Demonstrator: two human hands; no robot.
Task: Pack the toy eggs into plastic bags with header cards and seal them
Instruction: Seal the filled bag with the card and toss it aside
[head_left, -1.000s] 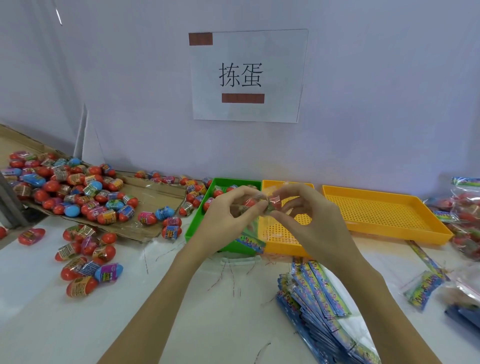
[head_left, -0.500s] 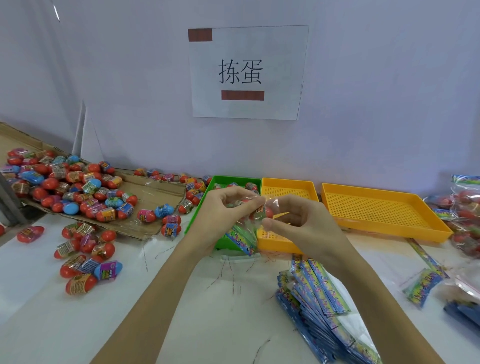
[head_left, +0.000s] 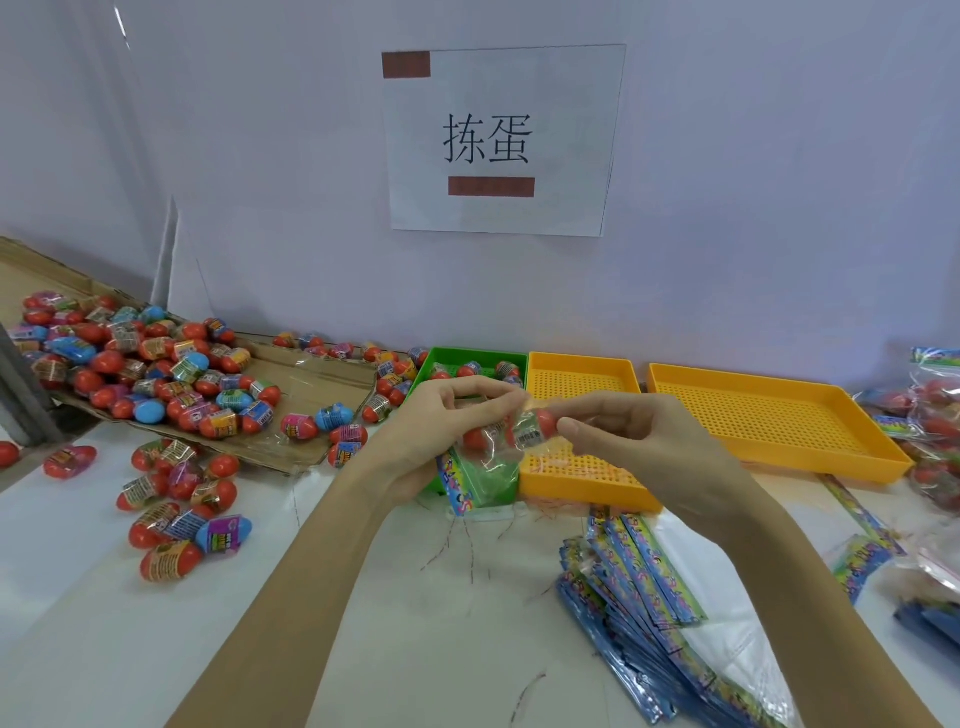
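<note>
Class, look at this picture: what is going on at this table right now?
A person is packing toy eggs. The left hand and right hand hold a clear plastic bag between them above the green tray; the right hand pinches a red egg at the bag's mouth. Loose eggs lie on the left, and a stack of empty bags on the right.

A pale lavender-grey wall rose behind a white table. A white paper sign with two black characters and two reddish-brown bars hung on it. The light was soft and even. A flattened cardboard sheet lay at the table's left.
</note>
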